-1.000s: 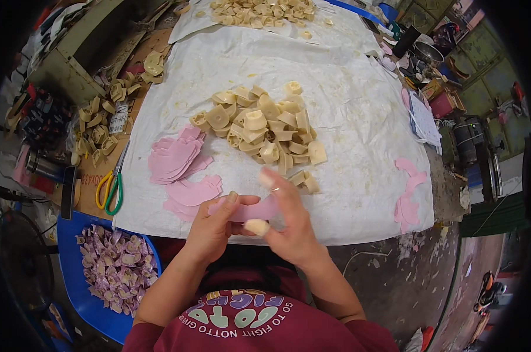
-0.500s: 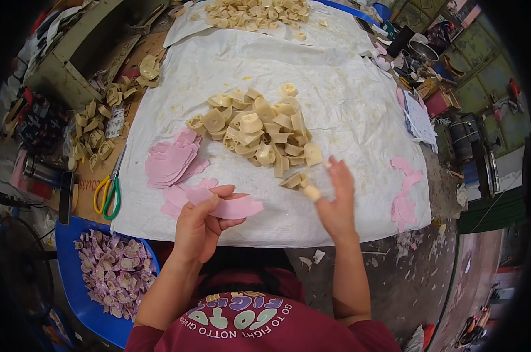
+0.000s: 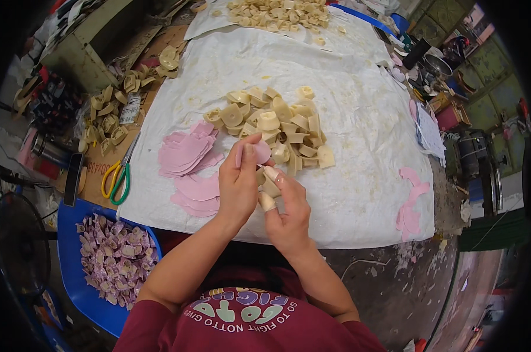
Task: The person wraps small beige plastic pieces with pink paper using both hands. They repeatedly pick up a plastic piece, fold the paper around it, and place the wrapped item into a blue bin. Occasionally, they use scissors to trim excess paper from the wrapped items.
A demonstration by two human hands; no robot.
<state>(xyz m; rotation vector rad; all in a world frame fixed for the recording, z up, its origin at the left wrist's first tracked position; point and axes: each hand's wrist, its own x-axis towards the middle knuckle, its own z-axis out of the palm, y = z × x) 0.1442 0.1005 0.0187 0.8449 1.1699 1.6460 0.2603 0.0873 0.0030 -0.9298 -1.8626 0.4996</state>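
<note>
Pink piece [image 3: 258, 152], a thin rounded cut-out, is sitting pinched between the thumb and fingers of the left hand [image 3: 239, 179], raised just in front of the heap of cream pieces [image 3: 274, 126]. The right hand [image 3: 286, 208] is closing on one cream piece [image 3: 269, 189] and pressing up against the left, so the two hands are now working together over the near edge of the white cloth [image 3: 359, 176].

Half a second ago the hands were apart: the right was reaching out to the near side of the heap while the left was waiting with the pink cut-out. Now the right is back with a cream piece, which suggests the two parts are being brought together, much as they were a second ago.

Left of the heap a stack of pink pieces [image 3: 186, 155] is lying on the cloth. Farther left of the heap, on the bare counter [image 3: 159, 44], scissors [image 3: 115, 179] with yellow and green handles are resting. Below them a blue tray [image 3: 71, 217] is holding purple pieces [image 3: 115, 258].
</note>
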